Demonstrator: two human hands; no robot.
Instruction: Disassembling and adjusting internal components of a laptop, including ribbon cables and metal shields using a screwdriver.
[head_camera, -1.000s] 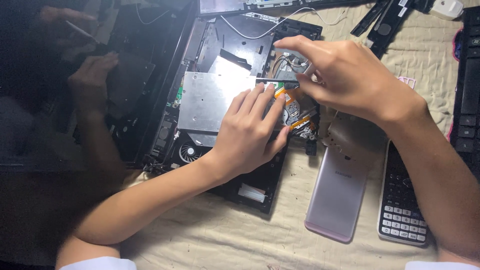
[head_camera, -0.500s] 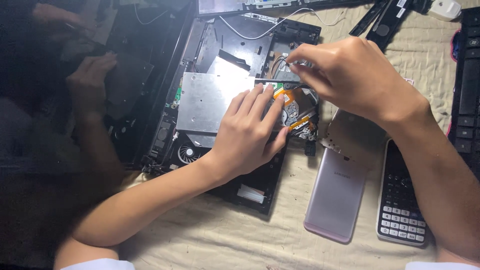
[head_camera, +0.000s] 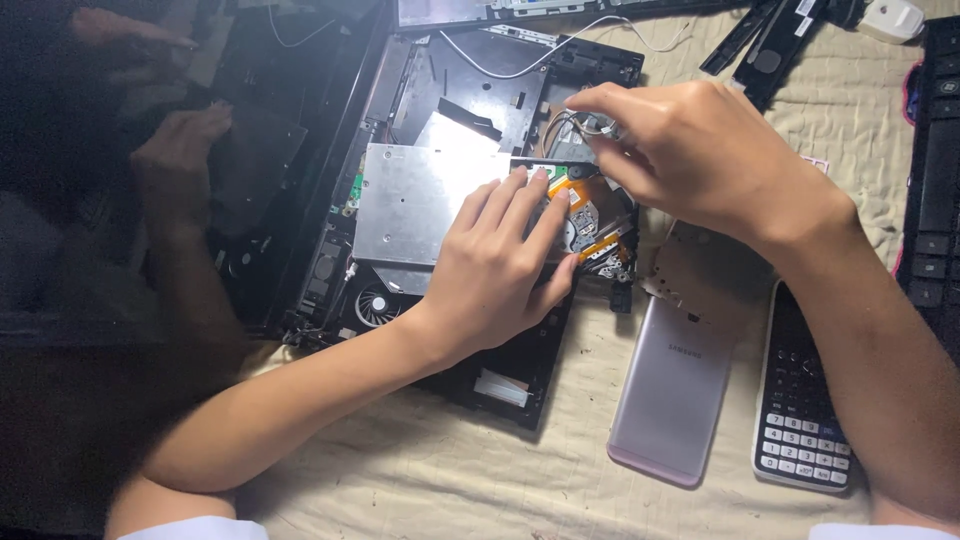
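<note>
Though opened, laptop chassis (head_camera: 480, 120) lengthwise toward viewer.

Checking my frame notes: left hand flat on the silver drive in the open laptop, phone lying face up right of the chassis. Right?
One slip: the phone lies face down, its pink back up, in the head view. The left hand is flat on the silver drive, and the phone is right of the chassis.

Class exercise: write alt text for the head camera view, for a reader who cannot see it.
Two bare hands work on an opened laptop chassis on a beige cloth: the left hand presses flat on a silver metal drive, the right hand pinches a small part above orange ribbon cables. A pink phone and calculator lie beside.
</note>
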